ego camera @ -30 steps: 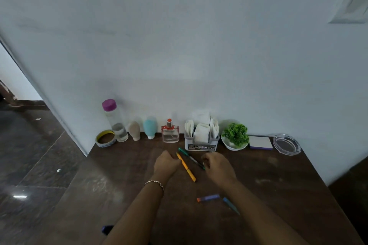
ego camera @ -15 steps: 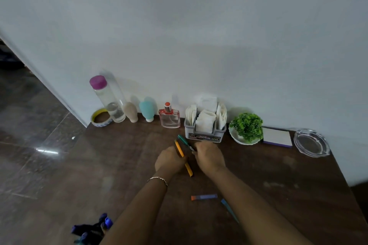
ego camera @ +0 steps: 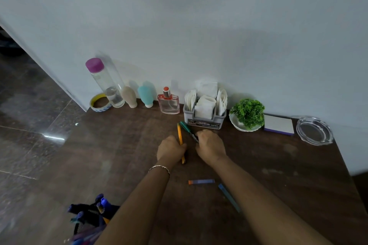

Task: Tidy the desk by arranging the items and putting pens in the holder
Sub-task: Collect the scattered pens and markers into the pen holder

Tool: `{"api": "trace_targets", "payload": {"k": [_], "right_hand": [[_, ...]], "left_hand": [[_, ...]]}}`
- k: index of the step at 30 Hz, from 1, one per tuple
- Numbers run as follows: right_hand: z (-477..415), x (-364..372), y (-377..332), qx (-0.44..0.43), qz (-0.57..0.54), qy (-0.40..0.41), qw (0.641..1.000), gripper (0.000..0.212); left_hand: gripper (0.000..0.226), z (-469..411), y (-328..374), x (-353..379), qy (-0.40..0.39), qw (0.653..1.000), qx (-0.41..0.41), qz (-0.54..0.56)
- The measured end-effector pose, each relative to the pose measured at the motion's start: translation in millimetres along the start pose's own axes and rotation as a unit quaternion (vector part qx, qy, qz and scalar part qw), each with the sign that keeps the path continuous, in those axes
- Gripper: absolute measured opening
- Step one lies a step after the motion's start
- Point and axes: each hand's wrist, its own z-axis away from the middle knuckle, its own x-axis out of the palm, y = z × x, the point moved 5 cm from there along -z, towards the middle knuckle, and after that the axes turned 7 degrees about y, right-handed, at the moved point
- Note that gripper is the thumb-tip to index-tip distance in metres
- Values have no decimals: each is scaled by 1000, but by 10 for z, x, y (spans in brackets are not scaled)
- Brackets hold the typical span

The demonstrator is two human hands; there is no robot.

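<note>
The orange pen (ego camera: pixel 180 137) points at the desk's (ego camera: pixel 278 165) back edge, gripped by the left hand (ego camera: pixel 171 150). The green pen (ego camera: pixel 185 127) slants beside it, pinched by the right hand (ego camera: pixel 211 146). A blue pen (ego camera: pixel 201 182) and a teal pen (ego camera: pixel 229 197) lie flat nearer the front. The black holder (ego camera: pixel 89 217) stands near the front left corner.

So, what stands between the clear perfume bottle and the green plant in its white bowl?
In the head view, a grey plastic organiser holding white paper sachets stands there.

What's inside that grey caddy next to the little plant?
The grey caddy holds white folded papers standing upright in its compartments. Its front wall hides their lower ends and the bottom, so anything beneath them cannot be seen.
</note>
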Motion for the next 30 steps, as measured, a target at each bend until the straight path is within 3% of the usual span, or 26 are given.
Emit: {"api": "trace_targets", "payload": {"k": [9, 17, 26, 30], "right_hand": [[338, -327, -222, 35, -123, 80, 989, 32], [756, -739, -940, 58, -293, 156, 942, 15], [1233, -750, -1886, -7, -394, 136, 909, 29], [1382, -605, -2124, 0, -412, 119, 903, 36]], "left_hand": [[25, 303, -37, -423, 24, 997, 23, 68], [21, 839, -292, -1307, 91, 982, 88, 139], [14, 1325, -1179, -2023, 70, 940, 31, 332], [13, 1514, -1562, -2176, 61, 939, 56, 333]]}}
